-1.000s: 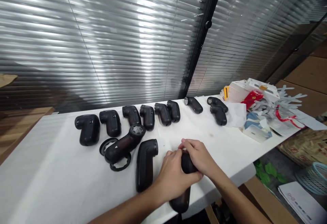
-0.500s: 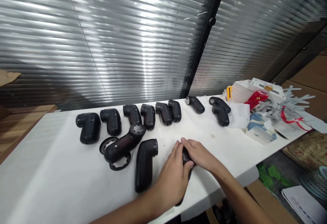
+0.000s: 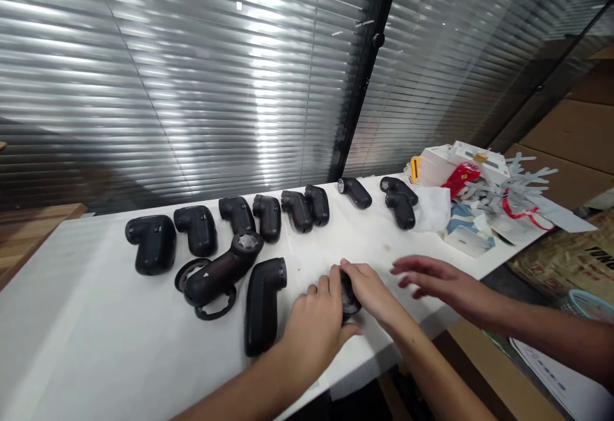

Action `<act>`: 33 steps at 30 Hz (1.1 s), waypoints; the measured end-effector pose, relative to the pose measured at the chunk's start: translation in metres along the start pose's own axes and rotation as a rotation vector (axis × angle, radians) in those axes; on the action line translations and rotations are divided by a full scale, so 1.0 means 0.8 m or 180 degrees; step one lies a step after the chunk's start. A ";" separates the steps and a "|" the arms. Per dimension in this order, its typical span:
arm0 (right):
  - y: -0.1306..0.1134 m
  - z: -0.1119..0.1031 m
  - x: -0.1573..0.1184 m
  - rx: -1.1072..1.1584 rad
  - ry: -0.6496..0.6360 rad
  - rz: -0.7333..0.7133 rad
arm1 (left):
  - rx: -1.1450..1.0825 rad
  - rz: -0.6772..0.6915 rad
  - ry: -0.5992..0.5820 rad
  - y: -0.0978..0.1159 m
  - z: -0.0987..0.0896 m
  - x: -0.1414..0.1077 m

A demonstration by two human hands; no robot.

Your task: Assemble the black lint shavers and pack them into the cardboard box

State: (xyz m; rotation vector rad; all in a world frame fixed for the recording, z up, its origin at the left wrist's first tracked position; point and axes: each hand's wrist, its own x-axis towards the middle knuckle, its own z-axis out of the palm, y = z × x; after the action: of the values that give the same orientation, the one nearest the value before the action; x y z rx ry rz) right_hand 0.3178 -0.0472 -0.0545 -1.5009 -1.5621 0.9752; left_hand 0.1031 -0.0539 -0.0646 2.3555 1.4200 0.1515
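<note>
Both my hands hold a black fabric shaver [image 3: 350, 297] near the table's front edge; its perforated metal head shows between them. My left hand [image 3: 316, 318] is wrapped round it from the left, thumb stretched out below. My right hand [image 3: 367, 286] grips the head's far side with bent fingers. Much of the shaver's body is hidden under my left hand. Just left of my hands another fabric shaver [image 3: 263, 309] lies on the table. Beyond it, one more shaver [image 3: 218, 280] rests across two black rings [image 3: 218, 312], its mesh head facing up.
Several black shavers [image 3: 199, 229] are lined up along the back of the white table [image 3: 96, 344]. A co-worker's hand [image 3: 439, 280] reaches in from the right, fingers apart. White boxes [image 3: 467, 158], a tissue box [image 3: 467, 235] and grey plastic strips crowd the right end.
A co-worker's hand has come in from the right. My left thumb has moved off the shaver and points outward; more of the mesh head shows. The view has shifted slightly right.
</note>
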 end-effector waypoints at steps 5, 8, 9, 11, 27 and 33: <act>-0.045 -0.031 0.013 -0.0627 -0.1269 -0.0614 | 0.0098 -0.0010 0.0062 -0.002 0.006 -0.001; -0.076 -0.001 0.016 -0.1338 -0.1722 -0.1133 | 0.0071 -0.0049 0.0127 -0.006 0.008 0.000; -0.082 0.010 0.015 -0.1547 -0.1788 -0.1238 | 0.0053 -0.0066 0.0151 -0.008 0.008 0.001; -0.085 0.027 0.010 -0.1869 -0.1812 -0.1319 | 0.0016 -0.0098 0.0191 -0.011 0.008 0.002; -0.056 -0.072 -0.041 -0.0187 -0.0570 -0.0781 | -0.0709 0.0436 0.0340 0.019 -0.025 -0.017; 0.020 0.047 -0.104 0.2662 0.1666 0.0528 | -0.0326 0.1221 0.1136 -0.003 -0.032 -0.026</act>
State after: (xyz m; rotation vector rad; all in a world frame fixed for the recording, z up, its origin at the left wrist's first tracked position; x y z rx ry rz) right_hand 0.2933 -0.1311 -0.0857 -1.1389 -0.5425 1.0334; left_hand 0.0837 -0.0644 -0.0398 2.5767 1.0470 0.7621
